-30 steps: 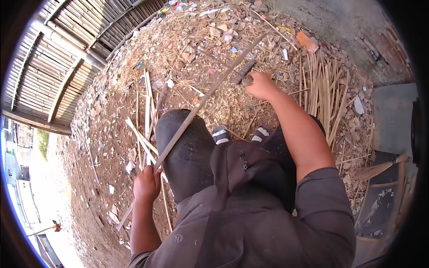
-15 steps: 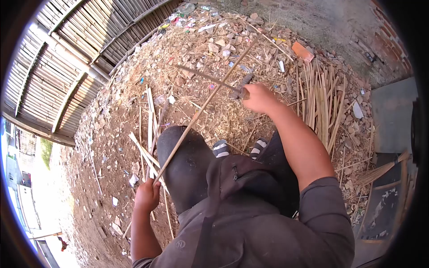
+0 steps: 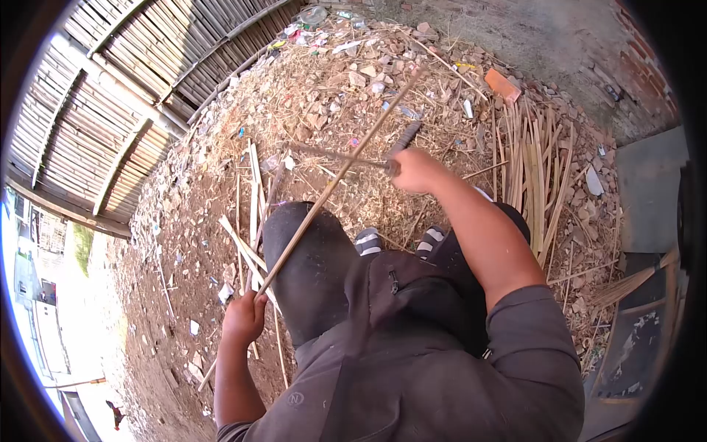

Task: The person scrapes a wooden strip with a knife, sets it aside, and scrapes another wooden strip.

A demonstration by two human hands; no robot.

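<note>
My left hand is closed around the near end of a long bamboo strip, which slants up and away over my left knee. In my right hand is a knife, its long thin blade pointing left and smeared by motion. That blade crosses the strip around its upper middle; whether the two touch, I cannot tell. A dark ridged bar lies just beyond my right fist. My fingers hide the knife's handle.
Split bamboo strips are heaped at the right, and several pale strips lie left of my knee. Rubble and litter cover the ground. A bamboo fence stands at the left, a brick wall at the back right, a straw broom at the right.
The knife blade has swung lower, its tip dropping toward me, and my right hand has shifted slightly left and down. My left hand keeps its hold on the bamboo strip.
</note>
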